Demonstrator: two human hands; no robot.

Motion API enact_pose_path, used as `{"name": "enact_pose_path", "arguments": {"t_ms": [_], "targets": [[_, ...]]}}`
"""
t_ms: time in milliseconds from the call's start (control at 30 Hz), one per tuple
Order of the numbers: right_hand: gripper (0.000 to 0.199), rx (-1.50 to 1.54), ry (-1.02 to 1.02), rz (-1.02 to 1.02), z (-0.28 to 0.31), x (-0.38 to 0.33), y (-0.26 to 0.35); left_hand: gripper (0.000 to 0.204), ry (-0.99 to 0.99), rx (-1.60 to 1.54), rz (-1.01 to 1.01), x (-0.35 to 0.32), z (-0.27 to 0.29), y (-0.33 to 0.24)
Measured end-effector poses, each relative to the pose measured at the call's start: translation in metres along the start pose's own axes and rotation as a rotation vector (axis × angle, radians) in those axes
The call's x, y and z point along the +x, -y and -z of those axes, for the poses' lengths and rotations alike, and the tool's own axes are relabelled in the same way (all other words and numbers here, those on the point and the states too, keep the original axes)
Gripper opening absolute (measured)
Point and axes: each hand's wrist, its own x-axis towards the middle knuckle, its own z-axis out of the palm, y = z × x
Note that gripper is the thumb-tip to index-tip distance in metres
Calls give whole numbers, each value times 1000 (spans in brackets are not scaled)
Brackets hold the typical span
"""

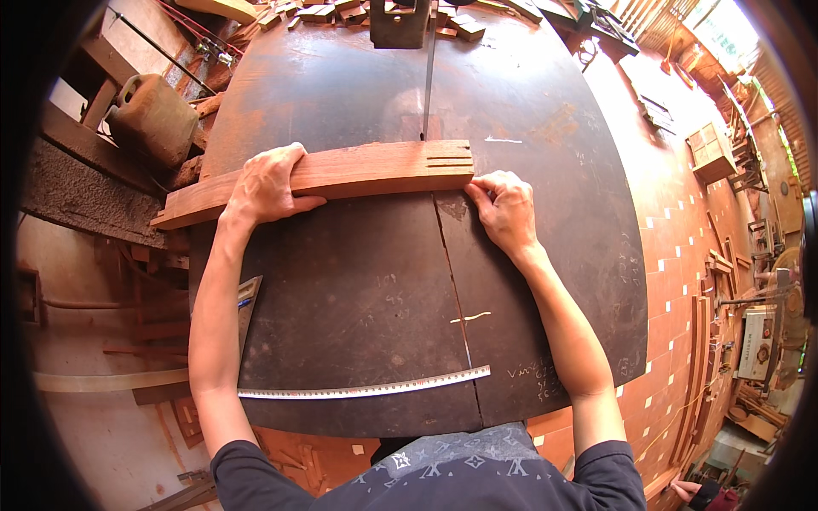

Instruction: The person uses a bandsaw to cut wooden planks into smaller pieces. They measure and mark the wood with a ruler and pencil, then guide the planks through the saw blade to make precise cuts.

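A long reddish-brown wooden beam (366, 169) lies crosswise on a dark metal saw table (358, 289). Narrow slots are cut into its right end. My left hand (262, 186) wraps over the beam left of its middle, thumb along the near side. At the right end, my right hand (509, 211) is closed, its thumb and fingertips pinching the near corner. Just beyond the beam's far edge, a thin upright saw blade (428, 89) comes down from its guide (400, 25) to the table; whether it touches the wood I cannot tell.
A measuring strip (375, 389) lies near the table's front edge, by a seam running toward me. Wood offcuts (328, 13) line the far edge. A plastic jerrycan (152, 119) stands at left. Another person's hand (684, 490) shows at lower right, beyond the tiled floor (673, 298).
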Motion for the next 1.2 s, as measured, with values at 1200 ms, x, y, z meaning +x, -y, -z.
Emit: {"name": "enact_pose_path", "arguments": {"t_ms": [1200], "targets": [[14,-7,-5,-1,-1,1,-1,64,10,13,8,0,1,0]]}}
